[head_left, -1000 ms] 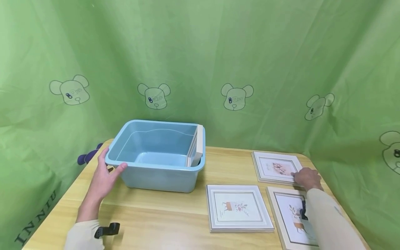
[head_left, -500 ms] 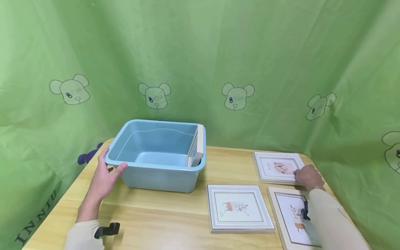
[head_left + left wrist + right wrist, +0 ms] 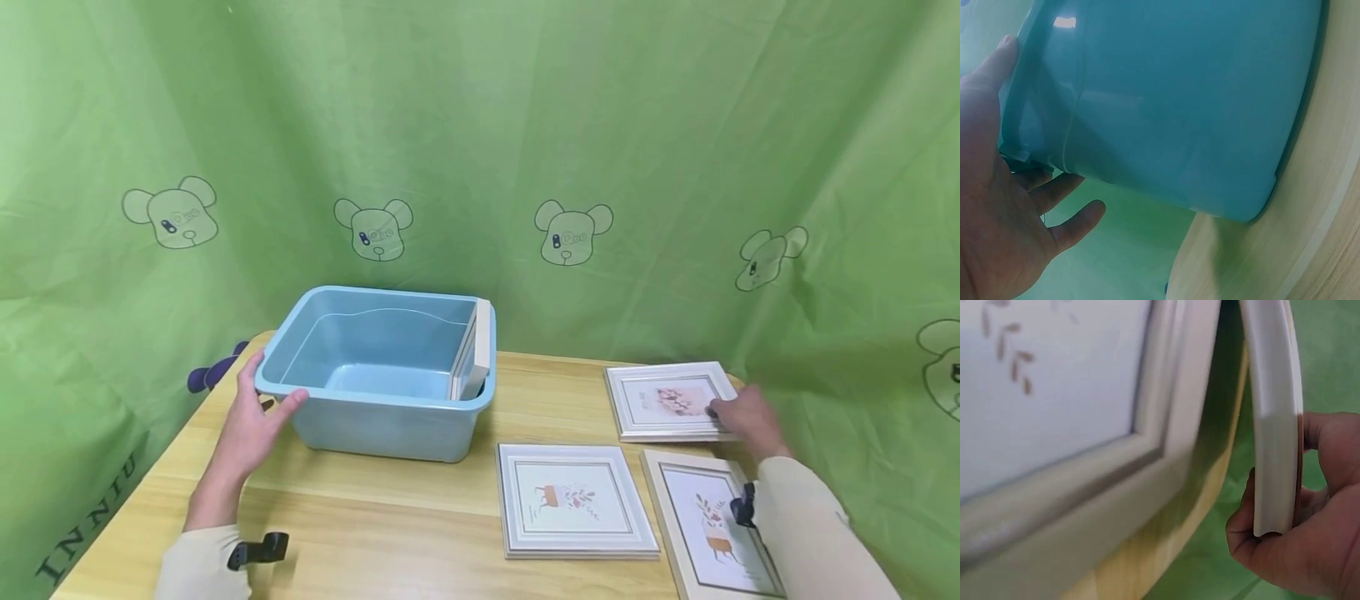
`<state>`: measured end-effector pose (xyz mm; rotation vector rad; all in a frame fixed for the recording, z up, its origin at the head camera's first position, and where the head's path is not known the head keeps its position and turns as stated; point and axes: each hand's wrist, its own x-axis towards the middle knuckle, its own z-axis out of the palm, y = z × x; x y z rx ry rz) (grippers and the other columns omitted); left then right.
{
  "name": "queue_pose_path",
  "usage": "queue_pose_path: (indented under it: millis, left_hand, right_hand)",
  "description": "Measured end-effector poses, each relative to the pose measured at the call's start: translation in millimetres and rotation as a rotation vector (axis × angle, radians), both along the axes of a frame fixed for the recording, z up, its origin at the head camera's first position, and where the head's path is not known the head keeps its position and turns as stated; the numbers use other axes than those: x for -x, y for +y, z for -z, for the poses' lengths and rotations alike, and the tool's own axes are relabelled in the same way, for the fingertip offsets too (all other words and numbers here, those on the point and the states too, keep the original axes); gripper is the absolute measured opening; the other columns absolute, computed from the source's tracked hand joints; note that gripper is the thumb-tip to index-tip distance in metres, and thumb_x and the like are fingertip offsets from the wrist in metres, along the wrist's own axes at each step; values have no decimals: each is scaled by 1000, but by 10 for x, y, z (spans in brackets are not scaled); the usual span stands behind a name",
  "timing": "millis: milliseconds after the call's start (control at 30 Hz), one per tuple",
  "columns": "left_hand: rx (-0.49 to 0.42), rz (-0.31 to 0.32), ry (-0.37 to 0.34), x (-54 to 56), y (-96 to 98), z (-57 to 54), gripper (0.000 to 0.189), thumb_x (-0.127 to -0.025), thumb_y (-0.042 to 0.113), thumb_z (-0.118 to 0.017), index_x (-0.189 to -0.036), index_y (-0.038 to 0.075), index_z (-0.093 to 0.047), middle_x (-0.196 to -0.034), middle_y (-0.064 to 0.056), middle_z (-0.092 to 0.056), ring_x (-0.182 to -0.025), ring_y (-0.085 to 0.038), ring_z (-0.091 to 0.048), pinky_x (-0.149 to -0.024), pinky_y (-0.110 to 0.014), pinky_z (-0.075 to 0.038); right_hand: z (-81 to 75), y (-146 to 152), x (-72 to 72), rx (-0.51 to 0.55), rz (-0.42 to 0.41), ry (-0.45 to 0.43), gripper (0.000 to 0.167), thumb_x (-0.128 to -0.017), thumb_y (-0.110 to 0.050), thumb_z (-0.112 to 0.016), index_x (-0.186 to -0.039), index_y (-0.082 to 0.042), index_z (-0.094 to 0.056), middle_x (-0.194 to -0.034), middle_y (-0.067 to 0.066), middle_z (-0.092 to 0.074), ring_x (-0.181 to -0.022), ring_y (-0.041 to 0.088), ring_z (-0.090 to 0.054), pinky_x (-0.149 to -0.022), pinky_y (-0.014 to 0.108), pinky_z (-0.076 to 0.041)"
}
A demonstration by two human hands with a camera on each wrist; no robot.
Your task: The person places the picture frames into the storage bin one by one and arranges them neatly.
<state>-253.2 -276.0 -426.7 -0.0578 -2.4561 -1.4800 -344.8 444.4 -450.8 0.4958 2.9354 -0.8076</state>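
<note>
1. Pink-print frame (image 3: 663, 402), head view: far right of the table (image 3: 390, 521), face up, right side raised off the wood. Right hand (image 3: 752, 419) grips its right edge, thumb on the front.
2. Same view: left hand (image 3: 251, 425) holds the blue tub (image 3: 382, 429) at its near-left corner, thumb on the rim. Framed stack (image 3: 471, 350) stands tilted inside, along the right wall; count unclear.
3. Same view: white frame (image 3: 577, 500) lies flat beside the beige frame (image 3: 712, 521); right sleeve (image 3: 810, 521) overlaps the latter. Green curtain (image 3: 465, 108) behind.
4. Left wrist view: thumb against the tub rim, some fingers tucked around it, others extended.
5. Right wrist view: held frame shows edge-on, pinched between thumb and fingers. Beige frame sits alongside, blurred.
</note>
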Motion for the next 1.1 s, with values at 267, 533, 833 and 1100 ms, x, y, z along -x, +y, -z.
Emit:
queue_pose_path:
  millis: [267,533,833,1100]
  left_hand:
    - [7,-3,-16,-20,6,19,93,-93,38,-63,-156,16,2,-157,-26,-20,-142,-49,-24,-109,-72,-26]
    - [-1,-4,-15,-16,3,17,93,-93,39,-63,-156,17,3,-157,-25,-21,-142,-48,-25,-109,-72,-26]
    - [0,-5,-1,-4,8,5,93,-93,38,-63,-156,17,3,-157,-25,-21,-141,-48,-26,-109,-72,-27]
    - [-12,1,-8,9,13,-5,93,-93,38,-63,-156,18,3,-157,-25,-20,-142,-47,-25,-109,-72,-26]
  right_hand:
    - [-152,-14,-36,11,-14,-13,83,-91,-38,-57,-142,16,-21,-132,44,-36,-112,58,-42,-87,65,-44]
    - [-361,-89,-30,-24,-12,33,88,-87,-41,-63,-145,11,-22,-131,43,-38,-107,56,-44,-81,63,-45]
    - [-621,-282,-43,-72,-31,76,89,-83,-44,-67,-145,7,-27,-130,39,-43,-107,56,-44,-80,64,-43]
    - [-752,-400,-62,-66,-52,53,90,-84,-44,-67,-146,6,-24,-127,38,-45,-104,52,-47,-76,60,-45]
